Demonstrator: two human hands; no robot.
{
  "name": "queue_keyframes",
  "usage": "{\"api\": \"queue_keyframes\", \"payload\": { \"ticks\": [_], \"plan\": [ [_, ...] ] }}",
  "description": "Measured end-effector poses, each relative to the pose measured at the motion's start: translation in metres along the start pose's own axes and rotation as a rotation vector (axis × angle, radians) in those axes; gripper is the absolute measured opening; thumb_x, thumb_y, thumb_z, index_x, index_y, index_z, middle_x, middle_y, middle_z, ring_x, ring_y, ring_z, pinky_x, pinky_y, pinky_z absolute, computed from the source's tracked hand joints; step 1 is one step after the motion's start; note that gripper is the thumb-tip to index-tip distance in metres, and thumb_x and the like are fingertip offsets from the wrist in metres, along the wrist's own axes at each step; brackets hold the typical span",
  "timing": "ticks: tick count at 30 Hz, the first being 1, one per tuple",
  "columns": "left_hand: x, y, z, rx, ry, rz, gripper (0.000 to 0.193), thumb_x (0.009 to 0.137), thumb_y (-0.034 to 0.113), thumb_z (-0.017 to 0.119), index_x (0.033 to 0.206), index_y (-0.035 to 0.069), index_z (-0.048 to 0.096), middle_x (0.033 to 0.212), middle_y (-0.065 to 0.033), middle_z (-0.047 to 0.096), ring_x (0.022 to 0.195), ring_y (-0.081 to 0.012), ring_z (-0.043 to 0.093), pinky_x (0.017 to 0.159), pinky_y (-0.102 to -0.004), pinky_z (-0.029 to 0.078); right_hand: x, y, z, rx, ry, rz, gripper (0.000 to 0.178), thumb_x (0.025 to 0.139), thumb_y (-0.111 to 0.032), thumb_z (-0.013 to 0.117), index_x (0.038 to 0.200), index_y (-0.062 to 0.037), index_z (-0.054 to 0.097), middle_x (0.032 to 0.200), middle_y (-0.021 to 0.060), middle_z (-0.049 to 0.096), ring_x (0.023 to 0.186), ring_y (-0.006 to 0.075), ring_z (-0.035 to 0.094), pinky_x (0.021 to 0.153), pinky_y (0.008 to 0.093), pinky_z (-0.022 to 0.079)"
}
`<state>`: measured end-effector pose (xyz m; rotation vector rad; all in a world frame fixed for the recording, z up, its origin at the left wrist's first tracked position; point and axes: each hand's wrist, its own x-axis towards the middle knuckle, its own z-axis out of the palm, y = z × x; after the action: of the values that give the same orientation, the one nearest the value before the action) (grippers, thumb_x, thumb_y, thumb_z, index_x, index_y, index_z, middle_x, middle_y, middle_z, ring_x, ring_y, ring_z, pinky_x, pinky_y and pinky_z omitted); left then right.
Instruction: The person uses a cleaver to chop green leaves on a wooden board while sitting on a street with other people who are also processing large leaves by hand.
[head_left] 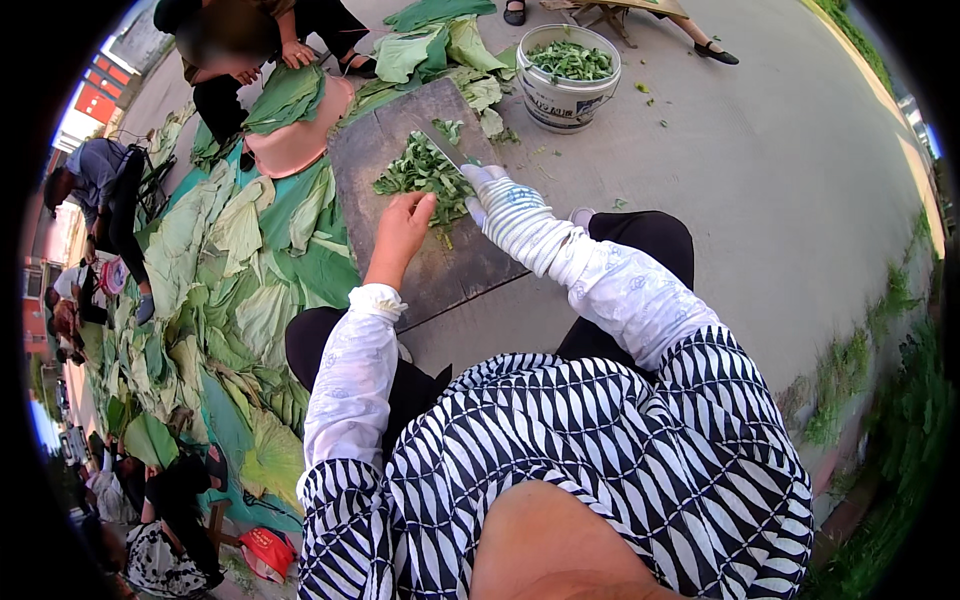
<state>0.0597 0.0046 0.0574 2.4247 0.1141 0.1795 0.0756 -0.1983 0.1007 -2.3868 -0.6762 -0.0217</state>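
A pile of chopped green leaves (412, 166) lies on a dark, worn wooden board (365, 160) in front of my knees. In my right hand (497, 196), which wears a white glove with blue marks, is a knife (442, 148); its blade slants up and left across the pile. My bare left hand (402, 226) rests at the near edge of the leaves with its fingers curled. Whatever those fingers hold, if anything, is hidden.
Beyond the board stands a white bucket (568, 108) of cut greens. A pink basin (300, 140) with large green leaves (288, 97) sits at the far left, near a person. Large flat leaves (240, 225) cover a green sheet leftward, where several people work.
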Motion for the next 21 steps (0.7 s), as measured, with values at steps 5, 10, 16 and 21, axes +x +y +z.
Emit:
{"api": "queue_keyframes", "payload": {
  "ticks": [5,10,16,21],
  "plan": [
    [-0.038,0.030,-0.036,-0.930,-0.196,-0.234,0.054,0.088,0.054,0.050,0.109,0.005,0.054,0.096,-0.0051,0.060,0.088,-0.0170,0.057,0.079,-0.0314,0.044,-0.008,-0.039,0.028,0.028,-0.012,-0.329,0.042,0.080,-0.013,0.056,0.120,-0.0053,0.047,0.103,0.0166,0.055,0.085,0.0346,0.060,0.070,0.0425,0.050],
    [-0.037,0.017,0.012,-1.244,-0.007,-0.522,0.036,0.092,0.032,0.052,0.108,-0.001,0.052,0.093,-0.0075,0.061,0.078,-0.0190,0.060,0.069,-0.0339,0.049,-0.021,-0.040,0.033,-0.018,-0.046,-0.478,0.043,0.079,-0.008,0.061,0.120,-0.0048,0.047,0.109,0.0164,0.053,0.089,0.0356,0.058,0.072,0.0403,0.050],
    [-0.042,0.004,-0.038,-1.455,0.322,-0.690,0.027,0.093,0.021,0.049,0.106,-0.003,0.053,0.095,-0.0103,0.062,0.081,-0.0219,0.062,0.070,-0.0365,0.051,0.007,-0.061,0.041,0.282,-0.035,-0.501,0.037,0.082,-0.016,0.063,0.116,-0.0032,0.055,0.102,0.0176,0.060,0.078,0.0303,0.061,0.070,0.0358,0.050],
    [-0.010,0.000,-0.035,-1.307,0.300,-0.547,0.031,0.091,0.020,0.050,0.111,-0.004,0.051,0.100,-0.0105,0.060,0.090,-0.0188,0.058,0.078,-0.0334,0.046,0.074,0.003,0.037,0.685,-0.037,-0.083,0.055,0.086,-0.024,0.060,0.133,-0.0037,0.040,0.125,0.0107,0.048,0.108,0.0219,0.048,0.093,0.0350,0.040]
  ]
}}
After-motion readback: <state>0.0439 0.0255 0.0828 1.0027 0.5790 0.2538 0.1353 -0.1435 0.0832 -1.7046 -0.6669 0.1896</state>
